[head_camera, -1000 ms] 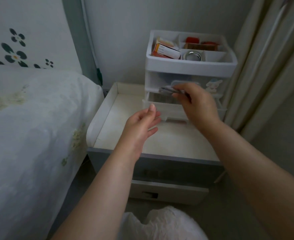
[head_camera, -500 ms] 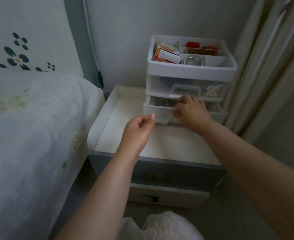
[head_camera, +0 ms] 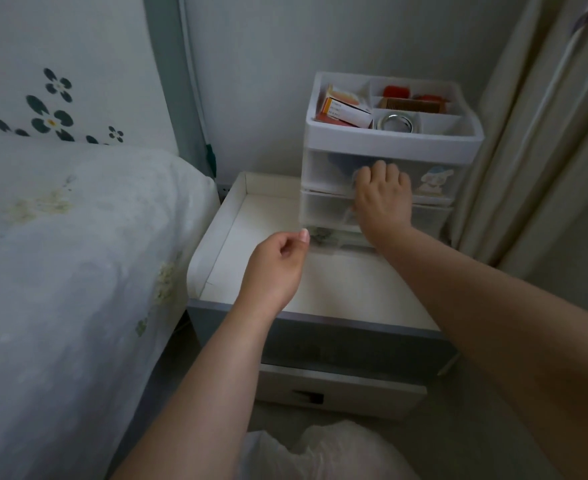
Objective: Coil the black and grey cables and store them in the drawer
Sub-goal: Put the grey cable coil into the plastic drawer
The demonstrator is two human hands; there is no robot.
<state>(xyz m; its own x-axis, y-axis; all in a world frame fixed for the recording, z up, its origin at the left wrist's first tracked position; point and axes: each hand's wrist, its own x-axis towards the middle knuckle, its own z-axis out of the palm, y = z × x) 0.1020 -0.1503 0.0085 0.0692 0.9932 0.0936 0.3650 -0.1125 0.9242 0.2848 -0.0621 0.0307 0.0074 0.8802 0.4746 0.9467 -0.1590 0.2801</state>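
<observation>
Head view: right hand (head_camera: 382,199) fingers press drawer (head_camera: 323,211), left hand (head_camera: 275,268) loosely curled, empty

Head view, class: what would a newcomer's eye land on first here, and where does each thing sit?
The white drawer unit stands at the back right of the nightstand, its top tray holding an orange box and a metal ring. The right hand rests on the drawer fronts, while the left hand hovers loosely curled over the nightstand. A bed with a pale cover fills the left.
</observation>
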